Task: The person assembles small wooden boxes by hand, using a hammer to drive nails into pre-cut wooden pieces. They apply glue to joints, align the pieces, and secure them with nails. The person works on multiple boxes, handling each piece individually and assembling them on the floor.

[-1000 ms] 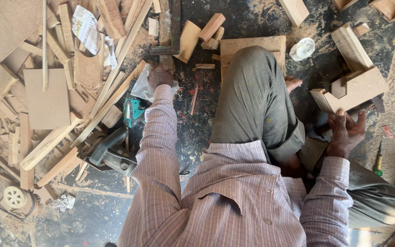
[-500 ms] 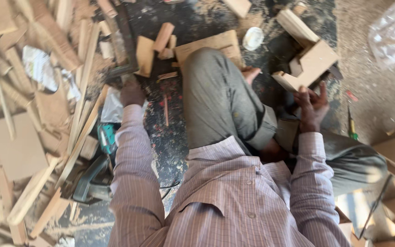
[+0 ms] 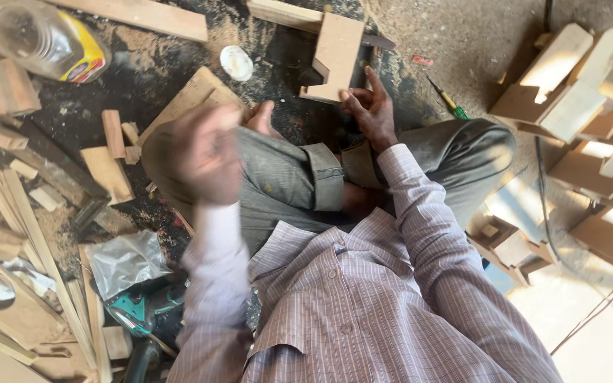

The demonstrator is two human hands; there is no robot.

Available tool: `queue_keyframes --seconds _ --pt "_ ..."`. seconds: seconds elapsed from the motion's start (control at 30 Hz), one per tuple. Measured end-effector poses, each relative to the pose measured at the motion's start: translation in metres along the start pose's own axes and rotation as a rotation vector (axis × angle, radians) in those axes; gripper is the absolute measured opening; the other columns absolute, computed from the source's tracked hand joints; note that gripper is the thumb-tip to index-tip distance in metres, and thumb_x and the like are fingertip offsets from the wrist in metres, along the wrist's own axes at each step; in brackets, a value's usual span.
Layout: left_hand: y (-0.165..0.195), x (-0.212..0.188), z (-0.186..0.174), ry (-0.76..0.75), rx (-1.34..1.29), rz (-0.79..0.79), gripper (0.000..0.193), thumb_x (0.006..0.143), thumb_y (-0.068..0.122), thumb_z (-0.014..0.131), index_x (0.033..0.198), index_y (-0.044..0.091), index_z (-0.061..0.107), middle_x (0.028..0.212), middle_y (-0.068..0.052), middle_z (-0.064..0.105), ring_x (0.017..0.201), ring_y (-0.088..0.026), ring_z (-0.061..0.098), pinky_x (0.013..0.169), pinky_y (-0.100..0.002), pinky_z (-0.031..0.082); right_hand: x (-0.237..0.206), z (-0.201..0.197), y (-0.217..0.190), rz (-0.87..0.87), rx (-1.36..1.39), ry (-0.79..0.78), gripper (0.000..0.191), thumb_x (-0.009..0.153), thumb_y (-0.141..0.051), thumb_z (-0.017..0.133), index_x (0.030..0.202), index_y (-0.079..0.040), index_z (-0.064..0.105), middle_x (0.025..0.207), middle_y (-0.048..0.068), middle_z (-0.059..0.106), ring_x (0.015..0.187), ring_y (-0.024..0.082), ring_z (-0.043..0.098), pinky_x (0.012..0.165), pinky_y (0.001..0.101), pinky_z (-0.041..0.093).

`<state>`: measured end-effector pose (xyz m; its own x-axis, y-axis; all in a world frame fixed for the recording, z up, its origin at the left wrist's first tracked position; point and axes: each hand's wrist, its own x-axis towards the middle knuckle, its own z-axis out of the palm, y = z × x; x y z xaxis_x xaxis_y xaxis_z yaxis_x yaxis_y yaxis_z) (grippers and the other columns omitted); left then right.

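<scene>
Wood: pale, rough-sawn, everywhere on the floor; the notched wooden block (image 3: 335,53) is the piece in hand.
Right fingers (image 3: 355,99): tips pressed to the lower edge of the notched wooden block, thumb side under, index stretched up along its right edge; a light steadying pinch, not a closed fist.
Right hand (image 3: 370,113): at 12 o'clock from the chest, above the bent knee.
Left fingers: smeared by motion; whether they are curled on anything cannot be told.
Left hand (image 3: 203,152): raised in mid-air at 10 o'clock, over the grey trouser leg (image 3: 285,177), apart from all wood.
Change: a second ago this hand was stretched out low to the scrap pile on the left, and half a second ago too; now it is lifted and drawn close to the body. The block stayed in the right hand throughout.
Reading: judged as a return from the reach, bringing the hand toward the held piece; what it fetched, if anything, is not visible.
Flat board (image 3: 193,99): under the knee, 11 o'clock.
White lid (image 3: 236,62): on dark floor, just beyond the board.
Clear jar (image 3: 40,39): far 10 o'clock.
Screwdriver (image 3: 448,103): at 1 o'clock, near the right knee.
Teal power tool (image 3: 136,312): at 8 o'clock, beside a plastic bag (image 3: 125,259).
</scene>
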<state>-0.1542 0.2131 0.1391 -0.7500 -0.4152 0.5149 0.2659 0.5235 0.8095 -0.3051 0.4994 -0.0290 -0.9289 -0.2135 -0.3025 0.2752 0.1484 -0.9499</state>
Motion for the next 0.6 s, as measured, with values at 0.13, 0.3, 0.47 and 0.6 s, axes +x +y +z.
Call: queue_keyframes --seconds 0.13,0.3,0.47,0.6 --pt "-0.014 0.008 0.116 -0.283 0.003 0.113 0.024 0.096 -0.006 0.070 0.117 0.006 0.069 0.114 -0.012 0.070 0.097 -0.025 0.074 0.081 -0.033 0.065 -0.004 0.004 -0.002 -0.023 -0.028 -0.016 0.095 0.095 -0.028 0.083 0.163 0.003 0.024 0.111 0.015 0.078 0.090 0.015 0.074 0.078 0.0282 0.063" --pt "-0.049 -0.012 0.167 -0.537 0.047 0.018 0.018 0.100 -0.001 0.068 0.113 0.005 0.058 0.105 -0.012 0.073 0.094 -0.031 0.073 0.076 -0.043 0.060 -0.005 -0.003 0.005 -0.035 0.002 -0.031 0.098 0.094 -0.032 0.082 0.163 0.002 0.021 0.112 0.013 0.078 0.094 0.015 0.076 0.080 0.0289 0.064" --pt "-0.067 -0.021 0.185 -0.568 0.033 -0.030 0.022 0.097 -0.004 0.064 0.114 0.006 0.055 0.100 -0.011 0.074 0.093 -0.028 0.075 0.077 -0.041 0.061 -0.005 -0.016 0.007 -0.033 0.011 -0.045 0.098 0.096 -0.032 0.081 0.164 0.001 0.019 0.113 0.013 0.078 0.096 0.016 0.076 0.084 0.0307 0.065" --pt "-0.067 -0.025 0.197 -0.577 0.041 -0.102 0.023 0.098 -0.004 0.065 0.115 0.005 0.053 0.098 -0.011 0.074 0.093 -0.028 0.076 0.076 -0.041 0.060 -0.003 -0.025 0.003 -0.007 0.002 -0.033 0.098 0.095 -0.032 0.081 0.162 0.002 0.019 0.114 0.013 0.078 0.097 0.016 0.077 0.084 0.0304 0.066"
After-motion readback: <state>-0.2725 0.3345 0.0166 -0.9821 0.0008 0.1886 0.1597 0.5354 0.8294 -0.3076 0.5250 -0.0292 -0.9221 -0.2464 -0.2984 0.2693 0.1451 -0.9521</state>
